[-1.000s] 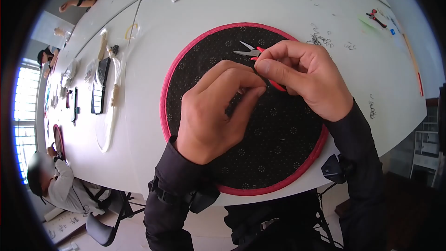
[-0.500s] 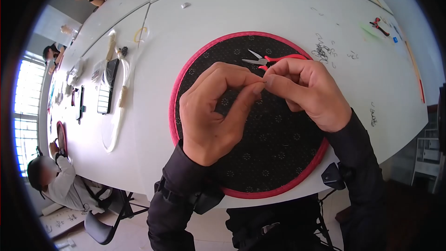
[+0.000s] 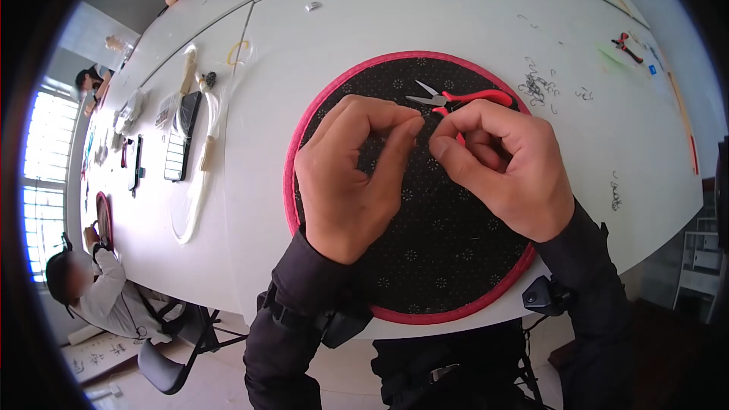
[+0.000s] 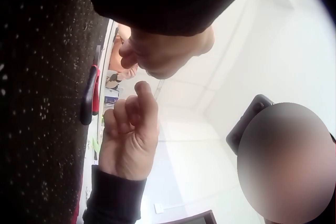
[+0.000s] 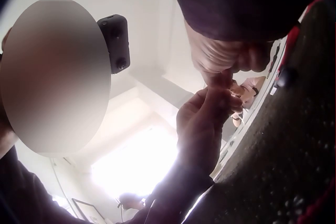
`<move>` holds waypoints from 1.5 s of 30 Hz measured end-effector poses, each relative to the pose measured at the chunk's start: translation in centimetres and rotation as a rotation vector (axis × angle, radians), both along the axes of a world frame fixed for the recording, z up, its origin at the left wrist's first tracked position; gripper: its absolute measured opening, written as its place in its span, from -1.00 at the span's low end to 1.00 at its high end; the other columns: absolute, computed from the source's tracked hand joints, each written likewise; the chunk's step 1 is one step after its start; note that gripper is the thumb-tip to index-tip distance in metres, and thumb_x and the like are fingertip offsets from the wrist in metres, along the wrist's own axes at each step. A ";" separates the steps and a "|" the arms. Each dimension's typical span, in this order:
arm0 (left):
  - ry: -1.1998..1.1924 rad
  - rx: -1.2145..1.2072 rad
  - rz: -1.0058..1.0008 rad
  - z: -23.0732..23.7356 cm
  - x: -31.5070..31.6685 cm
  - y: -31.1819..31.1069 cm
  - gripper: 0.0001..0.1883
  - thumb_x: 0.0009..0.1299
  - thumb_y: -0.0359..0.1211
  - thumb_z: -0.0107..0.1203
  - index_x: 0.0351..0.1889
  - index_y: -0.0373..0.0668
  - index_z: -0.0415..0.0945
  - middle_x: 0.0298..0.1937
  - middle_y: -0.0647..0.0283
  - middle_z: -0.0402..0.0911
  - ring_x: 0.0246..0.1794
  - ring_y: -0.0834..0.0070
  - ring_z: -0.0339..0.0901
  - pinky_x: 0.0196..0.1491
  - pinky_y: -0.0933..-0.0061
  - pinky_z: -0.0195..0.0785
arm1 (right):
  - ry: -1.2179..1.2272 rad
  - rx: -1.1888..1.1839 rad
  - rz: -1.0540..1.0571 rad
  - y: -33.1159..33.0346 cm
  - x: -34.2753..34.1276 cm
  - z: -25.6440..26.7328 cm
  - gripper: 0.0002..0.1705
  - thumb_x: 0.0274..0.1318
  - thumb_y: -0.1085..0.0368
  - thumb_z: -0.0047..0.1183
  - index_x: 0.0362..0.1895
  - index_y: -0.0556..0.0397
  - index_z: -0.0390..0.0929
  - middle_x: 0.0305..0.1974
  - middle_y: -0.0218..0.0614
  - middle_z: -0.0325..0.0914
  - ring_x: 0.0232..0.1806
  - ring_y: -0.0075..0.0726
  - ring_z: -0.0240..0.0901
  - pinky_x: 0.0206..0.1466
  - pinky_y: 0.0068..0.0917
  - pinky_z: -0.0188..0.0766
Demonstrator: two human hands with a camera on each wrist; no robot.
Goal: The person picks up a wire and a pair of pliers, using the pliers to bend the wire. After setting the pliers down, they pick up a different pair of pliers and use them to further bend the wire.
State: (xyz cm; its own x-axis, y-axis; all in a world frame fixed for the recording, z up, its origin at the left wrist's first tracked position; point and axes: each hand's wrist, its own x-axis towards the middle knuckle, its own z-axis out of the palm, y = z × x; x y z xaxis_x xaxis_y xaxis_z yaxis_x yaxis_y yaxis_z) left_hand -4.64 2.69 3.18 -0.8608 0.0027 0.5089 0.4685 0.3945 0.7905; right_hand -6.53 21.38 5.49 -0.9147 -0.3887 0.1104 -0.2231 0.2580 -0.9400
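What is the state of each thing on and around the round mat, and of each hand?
Left hand: thumb and forefinger tips together; anything pinched is too small to tell.
Right hand: fingers curled, apart from the left hand.
Red-handled pliers: jaws open, lying unheld.
Round mat: lying flat.
Small dark pieces: loose, some heaped, some scattered.

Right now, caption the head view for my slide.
Bare left hand and right hand above a round black red-edged patterned mat bearing red-handled metal pliers.
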 end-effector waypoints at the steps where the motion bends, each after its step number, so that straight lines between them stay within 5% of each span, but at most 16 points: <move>1: 0.054 -0.070 0.016 -0.1 -0.3 0.0 -0.90 0.34 -0.62 0.24 -0.24 -0.31 0.57 -0.28 0.21 0.64 -0.32 0.46 0.64 -0.22 0.50 0.49 | 0.048 0.013 -0.002 0.0 0.0 -0.1 -0.90 0.21 0.35 0.23 -0.25 0.11 0.64 -0.69 -0.59 0.08 -0.63 -0.69 -0.02 -0.54 -0.56 -0.02; 9: 0.018 -0.125 0.001 -0.2 -0.3 0.2 -0.90 0.33 -0.62 0.24 -0.25 -0.30 0.57 -0.29 0.20 0.64 -0.32 0.45 0.63 -0.21 0.49 0.50 | 0.133 0.084 -0.041 0.4 -0.3 -0.1 -0.90 0.23 0.36 0.21 -0.29 0.13 0.61 -0.68 -0.53 0.19 -0.64 -0.66 0.05 -0.54 -0.55 0.04; 18: -0.052 -0.087 -0.032 0.1 -0.1 -0.1 -0.95 0.45 -0.58 0.17 -0.19 -0.38 0.54 -0.24 0.23 0.62 -0.26 0.56 0.61 -0.13 0.55 0.49 | -0.172 -0.186 -0.087 0.9 -0.9 0.1 -0.81 0.34 0.26 0.12 -0.23 0.15 0.56 -0.44 -0.57 0.49 -0.44 -0.77 0.29 -0.37 -0.70 0.25; 24: -0.073 -0.074 -0.020 0.1 0.0 -0.2 -0.93 0.46 -0.55 0.18 -0.17 -0.37 0.54 -0.24 0.26 0.61 -0.26 0.58 0.60 -0.12 0.56 0.47 | -0.196 -0.212 -0.036 0.9 -1.0 -0.3 -0.79 0.33 0.22 0.14 -0.23 0.14 0.57 -0.47 -0.60 0.44 -0.47 -0.79 0.24 -0.38 -0.72 0.21; 34: -0.069 -0.057 -0.009 0.1 0.0 -0.1 -0.94 0.42 -0.57 0.19 -0.19 -0.35 0.55 -0.24 0.29 0.61 -0.26 0.60 0.60 -0.11 0.57 0.47 | -0.110 -0.113 -0.009 0.7 -1.1 -0.6 -0.79 0.28 0.24 0.21 -0.26 0.15 0.63 -0.69 -0.72 0.05 -0.63 -0.80 -0.07 -0.53 -0.61 -0.05; 42: -0.049 -0.132 0.001 0.3 0.0 0.1 -0.91 0.33 -0.60 0.22 -0.25 -0.33 0.56 -0.27 0.28 0.62 -0.25 0.56 0.58 -0.11 0.53 0.46 | 0.102 0.008 -0.078 0.4 -0.5 0.1 -0.88 0.24 0.33 0.22 -0.27 0.13 0.64 -0.70 -0.65 0.01 -0.63 -0.73 -0.07 -0.52 -0.58 -0.01; 45: -0.055 -0.196 -0.043 0.8 0.2 0.3 -0.89 0.28 -0.62 0.23 -0.28 -0.32 0.55 -0.28 0.26 0.62 -0.26 0.53 0.57 -0.12 0.51 0.45 | 0.133 0.019 -0.078 0.6 -0.7 -0.2 -0.86 0.29 0.31 0.22 -0.22 0.14 0.63 -0.62 -0.73 0.16 -0.56 -0.82 -0.03 -0.47 -0.69 -0.03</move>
State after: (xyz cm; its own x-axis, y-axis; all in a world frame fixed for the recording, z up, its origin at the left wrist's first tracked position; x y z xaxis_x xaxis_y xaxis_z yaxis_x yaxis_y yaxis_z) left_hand -4.39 3.02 4.01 -0.8840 0.1346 0.4476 0.4470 0.5233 0.7255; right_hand -7.24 22.01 5.34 -0.9201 -0.3198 0.2260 -0.3239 0.2972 -0.8982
